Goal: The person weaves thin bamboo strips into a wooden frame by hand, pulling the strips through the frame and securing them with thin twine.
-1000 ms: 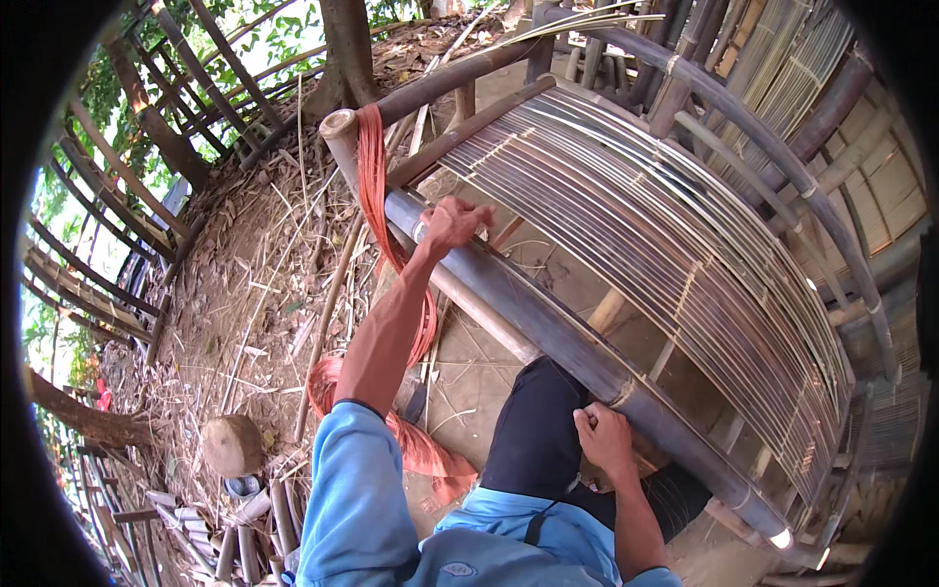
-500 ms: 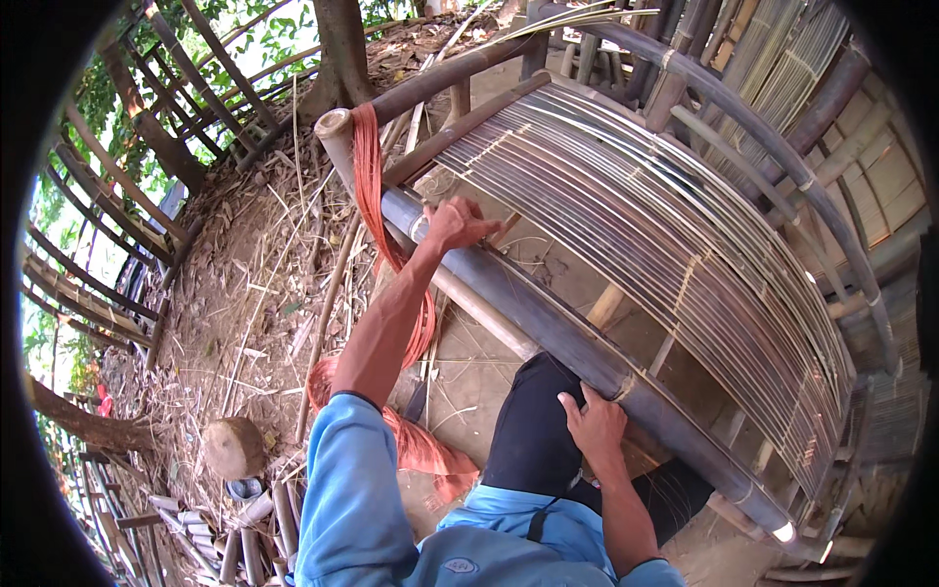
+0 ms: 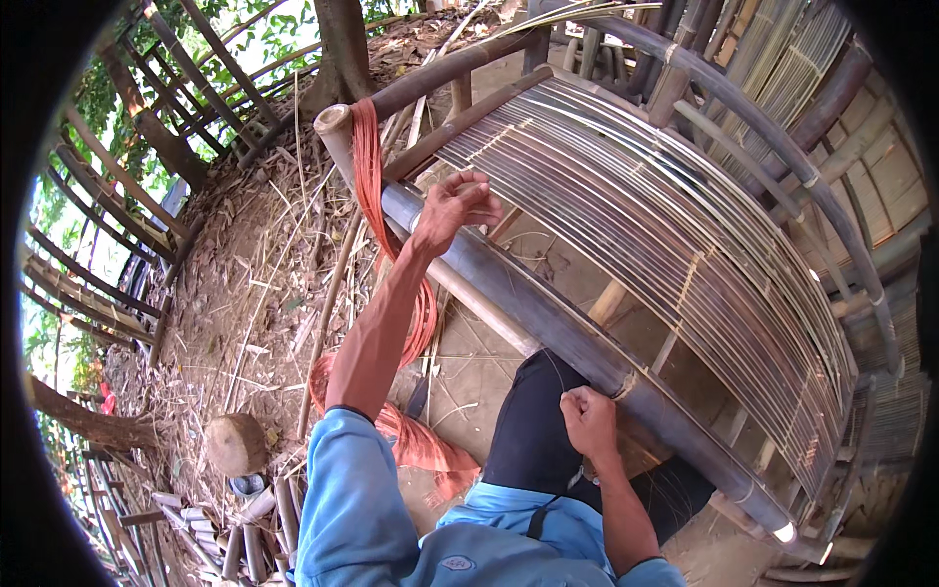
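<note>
My left hand (image 3: 452, 212) is raised just over the upper part of a thick dark bamboo pole (image 3: 558, 303), its fingers curled together; whatever they pinch, if anything, is too small to make out. Closed as well, my right hand (image 3: 591, 423) hovers over my thigh on the near side of that pole. A faint thin strand seems to run near its fingertips, but what it grips is hidden. Beyond the pole lies a slatted panel of thin bamboo strips (image 3: 626, 215), bound across with ties. Orange-red strands (image 3: 368, 176) drape over the pole frame left of my left hand.
More of the orange-red bundle (image 3: 430, 450) trails onto the ground beside my leg. Curved bamboo rails (image 3: 753, 108) border the panel's far side. At left stand a cut log stump (image 3: 236, 445), stacked bamboo pieces (image 3: 249, 548), a tree trunk (image 3: 340, 49) and scattered dry leaves.
My left hand has lifted slightly off the pole. The right hand has left the pole, moved a little toward me and closed its fingers.
</note>
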A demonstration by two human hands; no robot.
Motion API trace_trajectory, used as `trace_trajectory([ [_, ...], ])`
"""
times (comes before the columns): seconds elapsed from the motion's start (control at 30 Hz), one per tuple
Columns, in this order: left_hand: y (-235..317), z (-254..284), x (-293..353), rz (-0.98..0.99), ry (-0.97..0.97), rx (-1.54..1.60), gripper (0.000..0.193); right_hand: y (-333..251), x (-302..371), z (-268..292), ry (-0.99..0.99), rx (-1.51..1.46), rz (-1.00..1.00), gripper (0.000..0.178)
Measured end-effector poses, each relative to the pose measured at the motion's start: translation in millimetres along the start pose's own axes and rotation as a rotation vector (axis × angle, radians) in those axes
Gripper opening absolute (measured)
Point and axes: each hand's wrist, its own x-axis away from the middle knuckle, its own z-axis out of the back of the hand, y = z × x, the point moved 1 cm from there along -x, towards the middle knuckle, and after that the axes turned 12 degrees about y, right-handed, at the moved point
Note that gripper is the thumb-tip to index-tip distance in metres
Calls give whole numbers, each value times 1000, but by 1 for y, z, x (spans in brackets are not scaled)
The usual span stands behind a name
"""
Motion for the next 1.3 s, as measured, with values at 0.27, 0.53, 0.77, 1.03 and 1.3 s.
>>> trace_trajectory([
  [0.27,46,-3,26,-35,-31,79,33,-25,-43,28,-136,-699,-117,42],
  [0.53,54,-18,64,108,-372,110,84,-118,-49,103,-206,-633,-89,27],
  [0.77,54,-35,94,-113,-637,-391,112,-186,-45,141,-167,-628,213,23],
  [1.03,80,19,97,-19,-396,-105,108,-165,-52,156,-55,-610,183,19],
  [1.3,76,7,90,-56,-286,133,113,-183,-49,186,223,-424,282,14],
])
